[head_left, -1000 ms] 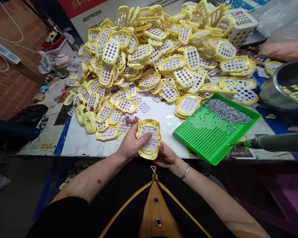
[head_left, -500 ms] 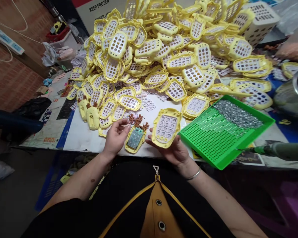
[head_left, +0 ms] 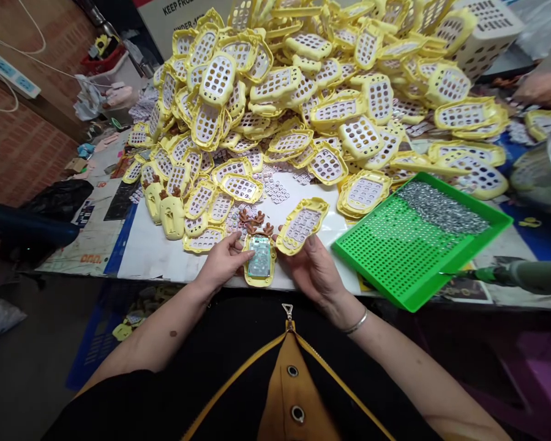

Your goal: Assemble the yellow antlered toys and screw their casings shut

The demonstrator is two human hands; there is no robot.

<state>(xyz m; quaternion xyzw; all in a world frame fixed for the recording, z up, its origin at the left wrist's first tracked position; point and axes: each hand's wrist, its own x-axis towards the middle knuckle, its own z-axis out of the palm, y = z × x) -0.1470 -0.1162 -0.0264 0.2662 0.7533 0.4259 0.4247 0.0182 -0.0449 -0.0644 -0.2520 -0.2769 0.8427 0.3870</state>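
My left hand (head_left: 223, 262) grips the left edge of a toy phone's back shell (head_left: 259, 280), thumb on its side. A green circuit board (head_left: 259, 256) lies in that yellow shell, and brown antlers (head_left: 257, 228) stick out at its top. My right hand (head_left: 316, 272) holds a yellow front shell (head_left: 302, 225), tilted, its inner side with a pale keypad facing me. The two halves are apart, side by side at the table's front edge. Some of my right fingers are hidden behind the front shell.
A big heap of yellow front shells (head_left: 275, 86) covers the back of the table. To the right lies a green tray (head_left: 386, 260) with small screws (head_left: 443, 205); a screwdriver (head_left: 509, 274) reaches over its edge. Two closed antlered phones (head_left: 171, 217) lie left.
My left hand has moved right and taken hold of the back shell, which now stands straighter. My right hand has tilted the front shell and brought it slightly left.
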